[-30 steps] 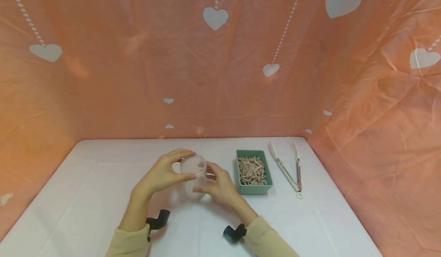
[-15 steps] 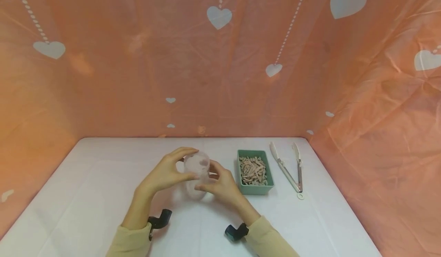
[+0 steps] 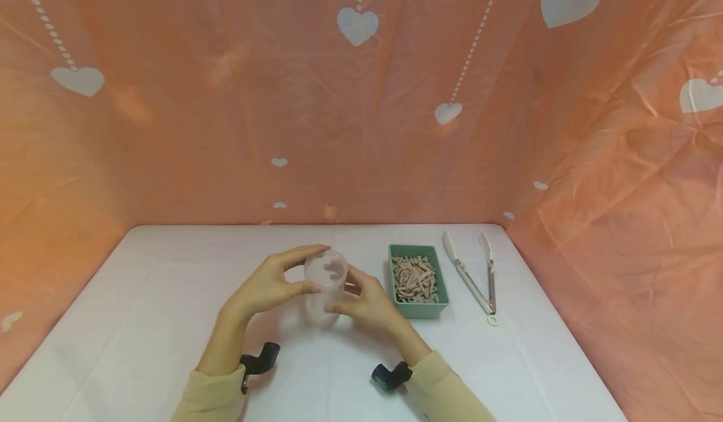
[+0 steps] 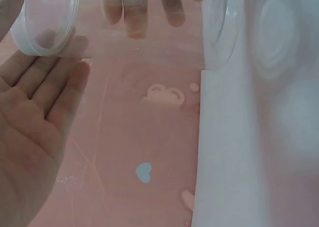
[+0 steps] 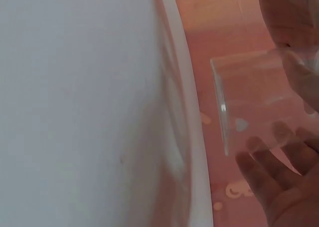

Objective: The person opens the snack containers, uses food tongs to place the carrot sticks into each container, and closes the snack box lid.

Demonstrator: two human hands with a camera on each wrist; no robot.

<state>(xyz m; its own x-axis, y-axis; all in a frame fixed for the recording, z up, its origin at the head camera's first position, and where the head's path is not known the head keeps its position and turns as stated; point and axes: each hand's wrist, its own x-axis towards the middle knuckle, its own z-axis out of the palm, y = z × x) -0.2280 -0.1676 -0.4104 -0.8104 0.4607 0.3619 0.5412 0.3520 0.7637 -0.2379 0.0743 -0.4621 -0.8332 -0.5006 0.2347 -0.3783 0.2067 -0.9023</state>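
A clear round jar (image 3: 321,306) with a translucent lid (image 3: 326,268) is between my two hands, its lid uppermost. My left hand (image 3: 268,287) grips the lid from the left, thumb on the near side and fingers behind. Lower down, my right hand (image 3: 367,302) holds the jar's body, thumb in front. In the left wrist view, the lid (image 4: 50,17) sits between thumb and fingers, and right-hand fingertips show through the wall. From the right wrist, the jar's body (image 5: 249,92) looks see-through, with my right fingers (image 5: 264,174) against its far side.
Right of my hands stands a green rectangular tub (image 3: 420,311) filled with small tan-brown strips (image 3: 415,279). Beyond it lie spread metal tongs (image 3: 474,290) with pale tips. Orange cloth with hearts (image 3: 361,127) walls in the white table (image 3: 169,321) at the back and sides.
Both hands and the jar have shifted slightly to the right, keeping their hold on the lid and body. The tub and tongs stay where they were.
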